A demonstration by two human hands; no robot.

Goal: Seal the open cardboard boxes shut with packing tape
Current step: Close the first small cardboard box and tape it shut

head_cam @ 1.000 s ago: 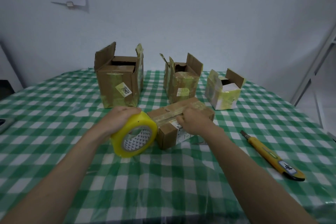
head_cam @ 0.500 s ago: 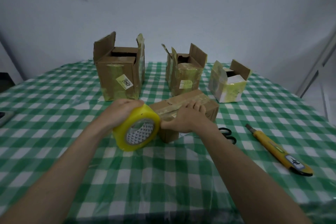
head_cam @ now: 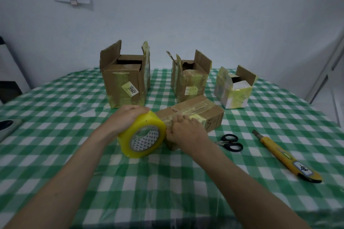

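Note:
A closed flat cardboard box (head_cam: 202,111) with yellowish tape along its top lies at the table's middle. My left hand (head_cam: 126,118) grips a yellow roll of packing tape (head_cam: 143,136) from above, held against the box's near left end. My right hand (head_cam: 186,132) grips that same end, fingers curled on the taped top and thumb beside the roll. Behind stand three boxes with flaps up: a large one (head_cam: 126,83), a middle one (head_cam: 189,80) and a small white and yellow one (head_cam: 234,89).
Black-handled scissors (head_cam: 229,142) lie just right of my right hand. A yellow utility knife (head_cam: 284,156) lies farther right on the green checked tablecloth (head_cam: 55,117). A grey object (head_cam: 7,126) sits at the left edge. A wall stands close behind the boxes.
My right hand slid back along the box top to its near end beside the roll. The scissors came into view behind my right wrist. The left hand still holds the roll.

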